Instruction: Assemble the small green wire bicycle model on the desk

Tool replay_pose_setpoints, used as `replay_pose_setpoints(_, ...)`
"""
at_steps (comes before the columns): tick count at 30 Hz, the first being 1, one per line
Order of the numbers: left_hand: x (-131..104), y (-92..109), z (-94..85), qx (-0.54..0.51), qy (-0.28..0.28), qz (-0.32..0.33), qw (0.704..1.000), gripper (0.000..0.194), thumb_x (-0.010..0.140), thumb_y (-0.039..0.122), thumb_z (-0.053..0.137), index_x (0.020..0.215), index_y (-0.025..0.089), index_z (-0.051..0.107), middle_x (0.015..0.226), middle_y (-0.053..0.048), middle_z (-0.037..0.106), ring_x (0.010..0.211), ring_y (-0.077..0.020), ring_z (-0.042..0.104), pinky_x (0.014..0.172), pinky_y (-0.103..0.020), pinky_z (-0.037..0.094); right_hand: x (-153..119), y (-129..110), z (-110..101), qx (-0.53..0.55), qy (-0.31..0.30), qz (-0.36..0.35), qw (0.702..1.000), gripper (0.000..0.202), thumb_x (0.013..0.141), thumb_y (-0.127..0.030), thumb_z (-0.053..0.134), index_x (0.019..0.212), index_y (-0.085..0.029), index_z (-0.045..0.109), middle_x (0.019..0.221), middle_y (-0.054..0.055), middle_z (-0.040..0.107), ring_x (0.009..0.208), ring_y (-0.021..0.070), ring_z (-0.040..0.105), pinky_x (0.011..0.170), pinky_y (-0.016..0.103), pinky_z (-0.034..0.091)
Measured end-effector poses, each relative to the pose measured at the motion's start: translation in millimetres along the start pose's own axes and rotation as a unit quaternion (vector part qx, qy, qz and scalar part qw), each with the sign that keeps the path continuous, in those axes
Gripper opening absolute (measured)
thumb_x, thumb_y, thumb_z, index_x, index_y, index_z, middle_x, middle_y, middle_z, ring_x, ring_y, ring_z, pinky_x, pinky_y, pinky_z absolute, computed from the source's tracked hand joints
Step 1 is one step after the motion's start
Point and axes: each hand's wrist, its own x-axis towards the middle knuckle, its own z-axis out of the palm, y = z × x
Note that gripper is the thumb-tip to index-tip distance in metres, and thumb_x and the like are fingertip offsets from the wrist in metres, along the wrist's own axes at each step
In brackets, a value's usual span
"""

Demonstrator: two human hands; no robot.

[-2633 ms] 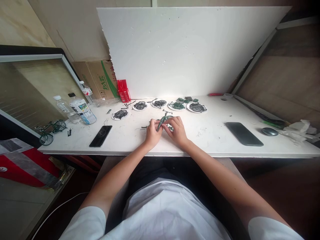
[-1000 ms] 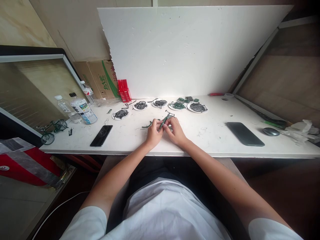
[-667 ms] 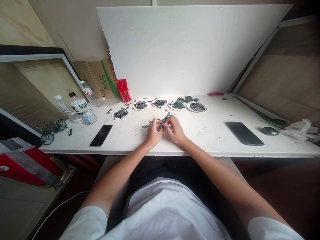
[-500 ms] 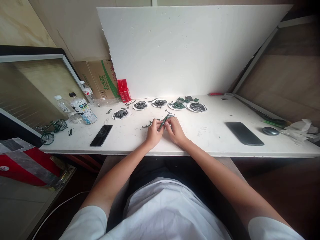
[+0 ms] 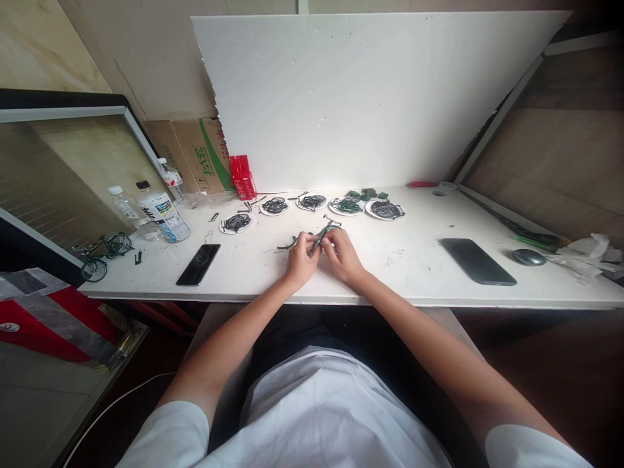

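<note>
Near the middle of the white table, my left hand [image 5: 301,261] and my right hand [image 5: 343,254] are closed around a small green model bicycle frame [image 5: 320,236]. Its handlebar end points away from me and sticks out past my fingertips. Part of the frame is hidden by my fingers. Another dark green piece [image 5: 287,246] shows just left of my left hand; whether it belongs to the same frame I cannot tell. Beyond my hands lie white plates of parts, among them a plate with green frames [image 5: 346,206] and a plate with dark wheels [image 5: 385,209].
A finished-looking model bicycle [image 5: 104,255] stands at the left edge. Several bottles [image 5: 164,214] are behind a phone [image 5: 198,264]. At the right lie a larger dark phone [image 5: 478,261], a mouse [image 5: 529,257] and crumpled tissue [image 5: 587,252]. A white board [image 5: 380,97] leans at the back.
Hardly anything differs. Both hands keep the same grip on the model bicycle frame, and the whole view has shifted very slightly.
</note>
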Motion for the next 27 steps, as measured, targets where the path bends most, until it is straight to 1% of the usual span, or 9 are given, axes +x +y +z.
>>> replay_pose_setpoints(3, -0.4, -0.7, -0.5, -0.006, -0.003, 0.005, 1.000, 0.019, 0.101, 0.024, 0.070, 0.109, 0.024, 0.053, 0.105, -0.010, 0.083, 0.100, -0.0236, 0.083, 0.083, -0.033, 0.064, 0.3, -2.7, -1.3, 0.012, -0.001, 0.002, 1.000, 0.016, 0.112, -0.037, 0.050, 0.100, -0.026, 0.052, 0.097, 0.007, 0.061, 0.093, 0.0276, 0.055, 0.084, 0.046, 0.047)
replay_pose_setpoints(6, -0.5, -0.3, -1.0, -0.017, 0.000, 0.007, 1.000, 0.018, 0.100, 0.021, 0.067, 0.109, 0.024, 0.052, 0.103, -0.011, 0.082, 0.100, -0.0242, 0.083, 0.082, -0.034, 0.064, 0.7, -6.0, -1.6, 0.009, 0.005, -0.010, 1.000, 0.010, 0.108, -0.035, 0.058, 0.105, -0.026, 0.055, 0.100, 0.008, 0.064, 0.096, 0.0286, 0.057, 0.084, 0.046, 0.048)
replay_pose_setpoints(10, 0.1, -0.3, -1.2, -0.025, 0.009, -0.001, 1.000, 0.018, 0.099, 0.019, 0.068, 0.108, 0.024, 0.053, 0.104, -0.011, 0.082, 0.098, -0.0236, 0.083, 0.079, -0.032, 0.064, 1.0, -6.7, -0.4, -0.008, 0.020, -0.033, 0.999, 0.004, 0.107, -0.030, 0.059, 0.106, -0.026, 0.057, 0.096, 0.007, 0.064, 0.092, 0.0278, 0.057, 0.083, 0.046, 0.047)
replay_pose_setpoints(14, 1.7, -5.0, -0.6, -0.038, 0.021, -0.016, 0.999, 0.020, 0.097, 0.019, 0.071, 0.107, 0.023, 0.055, 0.103, -0.010, 0.082, 0.096, -0.0222, 0.082, 0.077, -0.029, 0.063, 0.5, -2.7, 0.8, -0.020, 0.024, -0.033, 0.999, 0.007, 0.108, -0.031, 0.060, 0.103, -0.026, 0.059, 0.094, 0.007, 0.065, 0.091, 0.0279, 0.058, 0.079, 0.045, 0.047)
replay_pose_setpoints(17, 3.1, -8.5, 0.5, -0.069, 0.031, -0.032, 0.997, 0.023, 0.094, 0.021, 0.074, 0.112, 0.021, 0.060, 0.109, -0.012, 0.082, 0.102, -0.0237, 0.082, 0.084, -0.032, 0.065, -0.2, 0.2, 1.4, -0.024, 0.025, -0.032, 0.999, 0.008, 0.108, -0.032, 0.060, 0.103, -0.026, 0.059, 0.094, 0.008, 0.065, 0.091, 0.0279, 0.058, 0.079, 0.045, 0.047)
replay_pose_setpoints(20, 3.6, -9.1, 0.8, -0.090, 0.019, -0.026, 0.995, 0.030, 0.095, 0.021, 0.073, 0.124, 0.018, 0.067, 0.122, -0.015, 0.080, 0.112, -0.0251, 0.080, 0.094, -0.034, 0.065, -0.5, 1.2, 1.5, -0.026, 0.027, -0.035, 0.999, 0.009, 0.109, -0.033, 0.060, 0.104, -0.026, 0.060, 0.093, 0.007, 0.065, 0.091, 0.0272, 0.059, 0.080, 0.045, 0.047)
replay_pose_setpoints(23, 3.1, -7.3, -0.5, -0.068, -0.005, -0.015, 0.998, 0.029, 0.098, 0.022, 0.068, 0.126, 0.017, 0.073, 0.120, -0.013, 0.081, 0.108, -0.0245, 0.080, 0.093, -0.033, 0.064, -0.4, 1.2, 1.3, -0.029, 0.024, -0.035, 0.999, 0.010, 0.109, -0.033, 0.060, 0.102, -0.026, 0.060, 0.092, 0.007, 0.064, 0.089, 0.0265, 0.058, 0.080, 0.044, 0.047)
replay_pose_setpoints(27, 2.5, -3.9, -2.8, -0.016, -0.008, 0.002, 1.000, 0.025, 0.101, 0.025, 0.066, 0.122, 0.016, 0.077, 0.111, -0.011, 0.083, 0.099, -0.0231, 0.080, 0.086, -0.030, 0.062, -0.8, 2.2, 1.4, -0.032, 0.022, -0.028, 0.999, 0.013, 0.109, -0.034, 0.061, 0.100, -0.025, 0.059, 0.090, 0.006, 0.063, 0.088, 0.0259, 0.057, 0.077, 0.043, 0.047)
